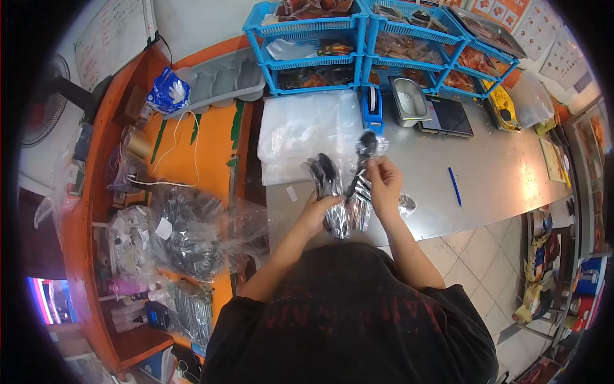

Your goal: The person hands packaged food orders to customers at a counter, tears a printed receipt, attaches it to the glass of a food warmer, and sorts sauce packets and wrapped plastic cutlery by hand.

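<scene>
My left hand is closed around a bundle of black plastic spoons in clear wrapping, their rounded ends pointing away from me. Just to the right, my right hand pinches more wrapped black plastic cutlery, with a dark spoon end showing at the top. The two bunches are side by side over the near part of the metal table. A stack of clear plastic bags lies flat beyond my left hand. Behind my right hand stands a blue tape dispenser.
Blue stacked baskets with packets line the back. A metal container and a dark flat device stand right of the tape. A blue pen lies on the right. A large bag of black cutlery sits on the orange shelf at left.
</scene>
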A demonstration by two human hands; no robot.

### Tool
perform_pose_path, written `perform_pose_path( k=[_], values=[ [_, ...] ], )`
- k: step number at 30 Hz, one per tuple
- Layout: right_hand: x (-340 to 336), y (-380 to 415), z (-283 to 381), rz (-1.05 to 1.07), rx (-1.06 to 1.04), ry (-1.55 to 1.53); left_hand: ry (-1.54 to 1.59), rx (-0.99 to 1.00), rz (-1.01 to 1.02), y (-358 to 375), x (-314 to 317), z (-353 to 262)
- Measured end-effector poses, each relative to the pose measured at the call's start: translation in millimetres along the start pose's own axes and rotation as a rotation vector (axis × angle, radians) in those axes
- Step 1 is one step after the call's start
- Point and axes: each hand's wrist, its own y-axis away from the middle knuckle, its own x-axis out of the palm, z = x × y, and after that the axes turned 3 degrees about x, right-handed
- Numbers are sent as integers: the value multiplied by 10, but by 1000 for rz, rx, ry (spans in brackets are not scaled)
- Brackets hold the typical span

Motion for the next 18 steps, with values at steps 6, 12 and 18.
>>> perform_pose_path(
  k=[6, 12, 18],
  values=[
    [-549, -224, -349, -112, 132, 392, 208, 69, 79, -66, -184, -27],
    [-199, 58, -202, 93, -188, 629, -217, 156, -27, -32, -10, -79],
    [142, 146, -6, 285, 40, 2, -395, 293, -9, 138, 219, -211]
  ],
)
